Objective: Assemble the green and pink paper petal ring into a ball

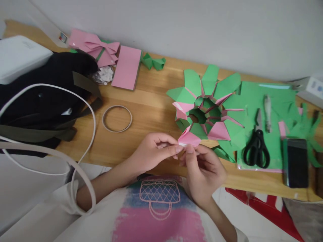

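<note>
Near the table's front edge, my left hand (153, 151) pinches the left side of a folded pink paper piece (189, 137), thumb on its lower edge. My right hand (203, 168) pinches the same piece from the right, with its thumb beside a narrow white strip (182, 144) along the paper's lower edge. Just beyond the hands stands a ring-shaped green and pink folded-paper flower (210, 80) with an open centre. The pink piece overlaps the flower's near side in view; whether they are joined, I cannot tell.
A tape roll (117, 118) lies left of the flower. Black scissors (256, 148), a clear cutter (267, 114) and a phone (297, 163) are at right on green paper (272, 97). Pink sheets (127, 67) and a green bow (153, 63) lie behind. A white cable (94, 124) loops at left.
</note>
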A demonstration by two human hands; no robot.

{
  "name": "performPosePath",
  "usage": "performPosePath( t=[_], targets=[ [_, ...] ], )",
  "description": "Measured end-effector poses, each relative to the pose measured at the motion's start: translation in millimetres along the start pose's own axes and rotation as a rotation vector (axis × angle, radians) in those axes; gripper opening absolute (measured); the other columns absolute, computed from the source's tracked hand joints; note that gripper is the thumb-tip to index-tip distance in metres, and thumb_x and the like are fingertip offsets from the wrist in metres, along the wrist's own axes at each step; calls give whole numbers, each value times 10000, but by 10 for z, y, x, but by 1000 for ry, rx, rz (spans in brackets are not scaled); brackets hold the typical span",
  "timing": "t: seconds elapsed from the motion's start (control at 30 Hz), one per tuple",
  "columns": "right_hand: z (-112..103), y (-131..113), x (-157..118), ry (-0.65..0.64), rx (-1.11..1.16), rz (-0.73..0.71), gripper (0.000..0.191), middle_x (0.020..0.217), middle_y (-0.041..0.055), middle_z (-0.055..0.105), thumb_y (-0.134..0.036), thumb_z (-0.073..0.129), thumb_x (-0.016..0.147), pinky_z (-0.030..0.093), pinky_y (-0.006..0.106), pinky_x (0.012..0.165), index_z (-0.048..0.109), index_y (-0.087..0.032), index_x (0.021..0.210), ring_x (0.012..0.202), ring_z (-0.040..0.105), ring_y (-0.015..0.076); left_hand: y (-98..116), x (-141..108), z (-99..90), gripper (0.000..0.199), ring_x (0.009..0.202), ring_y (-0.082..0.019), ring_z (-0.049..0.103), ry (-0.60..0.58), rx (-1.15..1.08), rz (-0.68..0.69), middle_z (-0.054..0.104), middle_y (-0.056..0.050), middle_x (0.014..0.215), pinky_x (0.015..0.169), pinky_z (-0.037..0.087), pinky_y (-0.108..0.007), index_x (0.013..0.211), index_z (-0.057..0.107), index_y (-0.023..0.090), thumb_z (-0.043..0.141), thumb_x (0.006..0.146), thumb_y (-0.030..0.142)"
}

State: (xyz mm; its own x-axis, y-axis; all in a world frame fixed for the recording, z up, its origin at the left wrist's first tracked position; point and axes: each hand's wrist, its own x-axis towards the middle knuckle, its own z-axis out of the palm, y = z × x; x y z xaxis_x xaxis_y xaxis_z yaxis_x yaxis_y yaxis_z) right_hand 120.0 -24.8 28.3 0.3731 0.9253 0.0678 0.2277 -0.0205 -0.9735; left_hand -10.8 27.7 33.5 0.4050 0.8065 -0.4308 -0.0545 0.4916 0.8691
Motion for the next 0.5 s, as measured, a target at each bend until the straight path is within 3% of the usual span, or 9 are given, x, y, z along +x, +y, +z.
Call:
performPosePath(
  t=[0.3, 0.5],
  targets=[
    [12, -5, -34, -40, 52, 54, 181, 589, -57, 630, -192, 586, 931, 459, 178, 457, 662, -204, 767, 468, 544, 58, -67, 0, -10, 89, 635, -96, 627, 3, -66, 31, 682, 15, 643, 628, 501, -198, 717, 711, 159, 690, 796, 193],
    [-25, 19, -35, -67, 69, 50, 160, 596, -57, 641, -189, 578, 937, 457, 193, 464, 674, -215, 811, 477, 558, 68, -82, -18, -22, 80, 649, -121, 629, 113, 224, 178, 698, 2, 700, 595, 491, -228, 762, 696, 169, 679, 812, 229]
  ],
)
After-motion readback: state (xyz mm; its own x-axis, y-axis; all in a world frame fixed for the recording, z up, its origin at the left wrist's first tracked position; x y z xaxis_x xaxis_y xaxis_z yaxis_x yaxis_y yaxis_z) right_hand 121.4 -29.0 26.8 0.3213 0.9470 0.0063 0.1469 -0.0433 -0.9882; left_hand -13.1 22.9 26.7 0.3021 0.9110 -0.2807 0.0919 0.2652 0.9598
